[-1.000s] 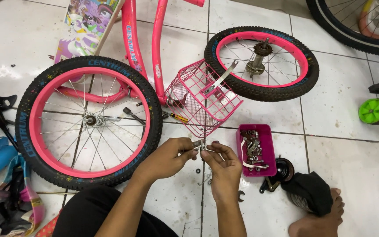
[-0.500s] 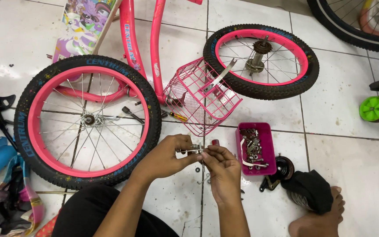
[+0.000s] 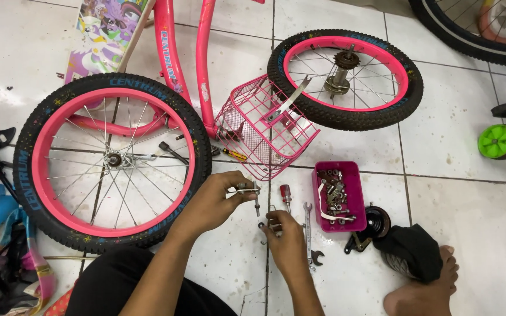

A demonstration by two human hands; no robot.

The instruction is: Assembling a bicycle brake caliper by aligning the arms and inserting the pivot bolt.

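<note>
My left hand (image 3: 209, 202) pinches a small metal bracket with a bolt (image 3: 250, 190) just above the tiled floor, close to the tyre of the larger pink-rimmed wheel (image 3: 111, 159). My right hand (image 3: 286, 240) is lower, down on the floor, its fingers closed around small metal parts (image 3: 272, 225) lying there. A spanner (image 3: 310, 234) and a red-handled screwdriver (image 3: 286, 194) lie just right of that hand. A pink tray (image 3: 352, 175) holding several nuts and bolts sits further right.
A pink wire basket (image 3: 265, 131) lies ahead beside the pink bicycle frame (image 3: 183, 58). The smaller wheel (image 3: 345, 79) with a sprocket lies beyond. A black bell (image 3: 376, 221), black cloth (image 3: 411, 251), my bare foot (image 3: 423, 289) and a green training wheel (image 3: 499, 141) are to the right.
My hands have separated. The right hand has dropped from the bracket down to the parts on the floor, while the left hand keeps hold of the bracket.
</note>
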